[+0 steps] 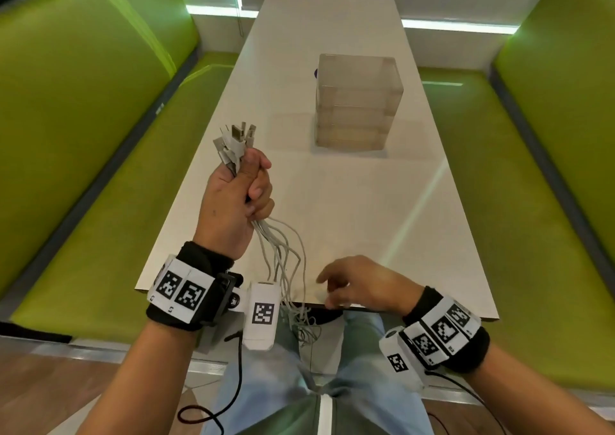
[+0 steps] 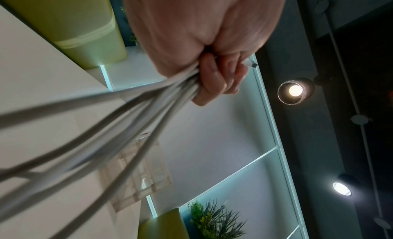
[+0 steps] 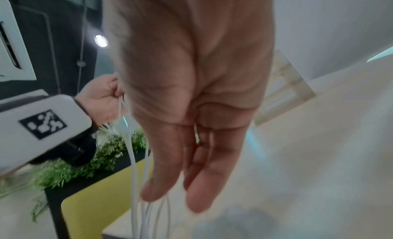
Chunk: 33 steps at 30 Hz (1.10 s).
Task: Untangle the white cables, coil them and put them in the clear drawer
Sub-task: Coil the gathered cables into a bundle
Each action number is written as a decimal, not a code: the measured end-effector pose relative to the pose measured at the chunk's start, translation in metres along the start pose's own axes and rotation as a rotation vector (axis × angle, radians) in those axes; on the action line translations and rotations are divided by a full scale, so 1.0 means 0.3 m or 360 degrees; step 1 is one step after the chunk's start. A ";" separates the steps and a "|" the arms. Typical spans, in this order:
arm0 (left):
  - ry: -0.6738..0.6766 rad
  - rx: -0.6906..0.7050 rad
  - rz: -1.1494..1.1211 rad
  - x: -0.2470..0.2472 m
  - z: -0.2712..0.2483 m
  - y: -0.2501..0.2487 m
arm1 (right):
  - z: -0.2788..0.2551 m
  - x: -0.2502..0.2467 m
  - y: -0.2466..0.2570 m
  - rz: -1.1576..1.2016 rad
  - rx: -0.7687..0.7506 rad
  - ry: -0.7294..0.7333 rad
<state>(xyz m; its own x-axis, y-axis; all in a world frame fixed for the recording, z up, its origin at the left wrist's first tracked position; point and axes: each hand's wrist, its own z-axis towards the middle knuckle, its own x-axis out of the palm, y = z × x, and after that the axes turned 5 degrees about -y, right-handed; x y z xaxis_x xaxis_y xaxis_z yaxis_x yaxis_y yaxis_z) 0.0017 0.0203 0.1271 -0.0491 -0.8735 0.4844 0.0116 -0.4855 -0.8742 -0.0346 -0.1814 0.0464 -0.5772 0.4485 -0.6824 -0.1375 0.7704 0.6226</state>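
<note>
A long white table [image 1: 332, 201] runs away from the person, its middle and near right stretch bare. A clear drawer unit [image 1: 357, 101] stands upright toward the far centre, with open tabletop on either side. White cables [image 1: 283, 251] hang from the raised left hand [image 1: 238, 198] over the near edge, just beside the right hand [image 1: 359, 285]. Green benches [image 1: 83, 135] wall in both sides.

The head view is bright and evenly lit, with strip lights [image 1: 459, 26] glowing past the left hand [image 1: 236, 198] and a pale glare streak [image 1: 416, 215] on the table [image 1: 366, 201] beyond the right hand [image 1: 359, 285] — edges bow strongly. Both wrist views are soft — cables [image 2: 95, 133] smeared, ceiling spotlights [image 2: 295, 90] flaring.
</note>
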 end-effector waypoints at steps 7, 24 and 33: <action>0.0131 -0.0102 -0.0026 0.094 -0.026 0.058 | 0.018 -0.051 0.086 0.0741 -0.0393 -0.0255; 0.0042 -0.0084 -0.0094 0.151 0.061 -0.030 | 0.086 0.212 0.090 0.1180 -0.0345 -0.0618; 0.0056 -0.0188 0.0077 0.144 0.054 0.018 | 0.084 0.097 0.045 0.0693 -0.0189 -0.0136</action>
<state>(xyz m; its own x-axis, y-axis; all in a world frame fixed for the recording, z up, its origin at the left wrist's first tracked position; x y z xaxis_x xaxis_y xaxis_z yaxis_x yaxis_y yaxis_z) 0.0158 -0.0208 0.1438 -0.0865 -0.8928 0.4420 -0.1027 -0.4333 -0.8954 -0.0328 -0.1464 0.0255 -0.5337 0.7587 -0.3736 0.0089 0.4468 0.8946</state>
